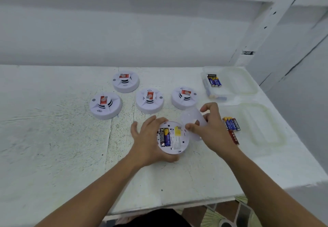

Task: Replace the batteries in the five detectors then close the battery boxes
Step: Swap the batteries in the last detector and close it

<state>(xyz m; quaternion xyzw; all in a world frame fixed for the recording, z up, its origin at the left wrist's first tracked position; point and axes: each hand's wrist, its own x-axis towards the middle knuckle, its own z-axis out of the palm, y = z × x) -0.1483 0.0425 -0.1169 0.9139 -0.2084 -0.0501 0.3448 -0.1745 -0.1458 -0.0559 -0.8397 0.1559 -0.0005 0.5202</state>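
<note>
Beyond and right of the upturned detector [177, 143], a clear tub [225, 91] holds several batteries [213, 81]. The left hand [147, 141] grips that detector, two cells [166, 137] in its bay; the right hand [211, 125] pinches its cover [190, 118]. All sits on a speckled white table [53, 138] against white walls [124, 31].

White, speckled table [53, 146]. Four detectors [105, 105] face up across mid-frame. Fifth detector [174, 141] at centre, back up, battery bay exposed. Loose batteries [231, 124] right of centre. Clear box [237, 84] upper right; clear lid [262, 125] just below it.
</note>
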